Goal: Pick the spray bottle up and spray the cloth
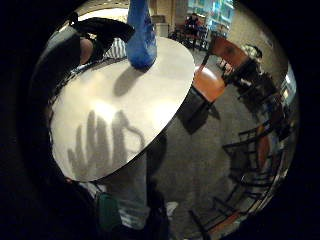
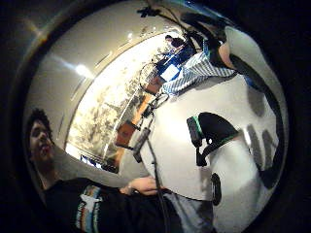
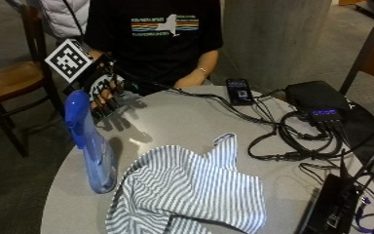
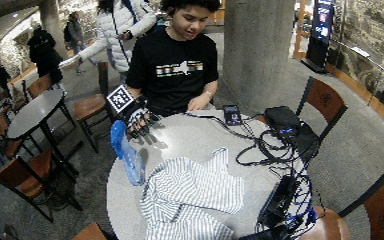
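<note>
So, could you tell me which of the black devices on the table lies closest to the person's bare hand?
The phone, lying flat at the table's far edge beside the bare hand. The black box and the long black device sit further off, among the cables.

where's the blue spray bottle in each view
Outside view: spray bottle stands near the table's edge, beside the striped cloth.
Wide outside view: same spot, below the gloved hand.
Little finger side palm view: it stands on the table.
Thumb side palm view: I can't make it out.
Shared landmark: the round table.
</note>
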Available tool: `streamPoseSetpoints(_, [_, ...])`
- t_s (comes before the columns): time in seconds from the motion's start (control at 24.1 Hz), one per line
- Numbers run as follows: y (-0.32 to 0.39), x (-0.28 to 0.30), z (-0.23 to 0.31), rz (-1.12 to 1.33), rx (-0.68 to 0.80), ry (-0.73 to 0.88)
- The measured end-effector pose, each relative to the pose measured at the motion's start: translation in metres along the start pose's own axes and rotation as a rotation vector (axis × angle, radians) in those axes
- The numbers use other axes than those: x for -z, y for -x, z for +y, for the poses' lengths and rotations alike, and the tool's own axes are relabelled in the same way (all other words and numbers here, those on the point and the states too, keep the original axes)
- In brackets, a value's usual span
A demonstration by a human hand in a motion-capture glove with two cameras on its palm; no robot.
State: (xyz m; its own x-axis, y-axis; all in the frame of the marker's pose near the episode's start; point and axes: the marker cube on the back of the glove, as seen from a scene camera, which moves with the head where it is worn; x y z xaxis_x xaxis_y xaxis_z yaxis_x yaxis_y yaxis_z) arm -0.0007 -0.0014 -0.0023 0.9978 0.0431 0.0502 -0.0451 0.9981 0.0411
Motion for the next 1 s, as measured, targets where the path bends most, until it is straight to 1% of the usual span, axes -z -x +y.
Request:
streamPoseSetpoints(0.21, [-0.001,0.003,-0.003,-0.116,-0.079,-0.096])
streamPoseSetpoints(0.62, [-0.015,0.003,-0.006,-0.306,-0.171,-0.135])
streamPoseSetpoints(1.0, [-0.020,0.011,-0.010,-0.284,-0.197,-0.143])
